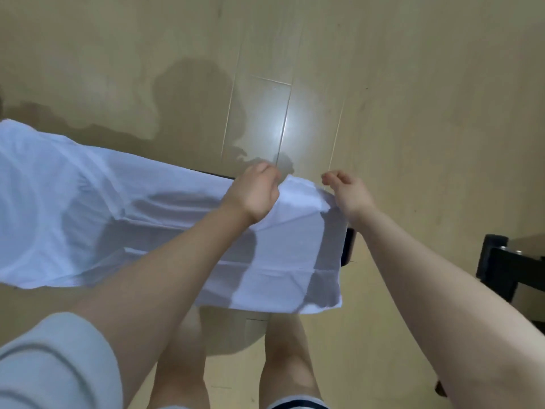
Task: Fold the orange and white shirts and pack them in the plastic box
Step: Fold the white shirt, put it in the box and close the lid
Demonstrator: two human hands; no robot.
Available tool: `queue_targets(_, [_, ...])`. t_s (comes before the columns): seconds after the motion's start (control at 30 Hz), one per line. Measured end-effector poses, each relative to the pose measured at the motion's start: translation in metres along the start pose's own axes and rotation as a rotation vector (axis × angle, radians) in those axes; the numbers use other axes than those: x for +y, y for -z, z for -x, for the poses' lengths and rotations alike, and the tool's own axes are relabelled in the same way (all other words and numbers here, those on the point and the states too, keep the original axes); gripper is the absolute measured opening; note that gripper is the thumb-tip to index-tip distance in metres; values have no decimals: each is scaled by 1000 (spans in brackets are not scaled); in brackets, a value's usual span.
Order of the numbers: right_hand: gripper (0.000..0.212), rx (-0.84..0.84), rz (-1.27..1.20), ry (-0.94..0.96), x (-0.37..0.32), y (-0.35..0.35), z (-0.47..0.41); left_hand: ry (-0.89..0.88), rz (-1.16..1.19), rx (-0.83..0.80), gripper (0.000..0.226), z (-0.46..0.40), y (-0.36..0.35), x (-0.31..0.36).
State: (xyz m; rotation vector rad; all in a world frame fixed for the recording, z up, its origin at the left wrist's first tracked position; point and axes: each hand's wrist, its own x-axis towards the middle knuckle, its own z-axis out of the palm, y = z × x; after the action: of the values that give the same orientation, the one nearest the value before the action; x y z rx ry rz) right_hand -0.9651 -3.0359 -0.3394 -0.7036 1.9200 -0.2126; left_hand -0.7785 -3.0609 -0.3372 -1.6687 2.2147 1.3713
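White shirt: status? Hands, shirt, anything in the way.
Left hand grips the white shirt at its far right edge; right hand curled at the same edge, grip unclear. Shirt spread over a dark table, not folded. Orange shirt, box not in view.

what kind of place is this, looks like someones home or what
Probably a room in a home: pale wood-plank floor, a white shirt spread over a dark-edged surface, and black furniture at the right. Both hands grip the shirt's end.

A home room (likely), shown by pale wood-plank floor (383,84) and black furniture (498,267).
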Motion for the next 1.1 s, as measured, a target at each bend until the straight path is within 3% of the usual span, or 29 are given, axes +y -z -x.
queue_targets(0.1, [21,-210,-56,-104,5,7,-25,187,-169,-145,40,-20,-14,5])
queue_targets(0.17, [19,-338,-79,-170,7,13,-36,266,-186,-172,40,-29,-16,10])
queue_targets(0.3, [25,-568,-50,-193,13,22,-43,321,125,-80,11,-25,-12,20])
queue_targets(0.37, [13,-583,-3,-109,15,26,-37,257,202,-43,9,-20,-8,32])
queue_targets(0.47, [17,-486,40,40,17,30,-30,160,248,-41,11,-9,-6,44])
queue_targets(0.57, [17,-282,119,254,16,36,-25,71,238,-44,14,1,-10,51])
queue_targets(0.7, [16,-43,438,519,28,56,-1,-20,191,-20,16,12,-15,58])
queue_targets(0.77, [13,93,674,575,47,62,14,-74,164,-21,17,23,-19,61])
queue_targets(0.83, [13,176,783,515,69,61,31,-168,114,-23,13,37,-29,64])
queue_targets(0.9, [11,168,599,289,85,50,43,-206,10,-89,11,49,-41,62])
queue_targets(1.0, [14,79,-198,-220,85,38,51,-150,-248,-361,25,54,-54,48])
queue_targets(1.03, [19,58,-360,-324,82,36,53,-172,-283,-409,32,56,-56,44])
queue_targets(1.1, [41,35,-412,-365,73,31,51,-195,-258,-390,38,56,-56,39])
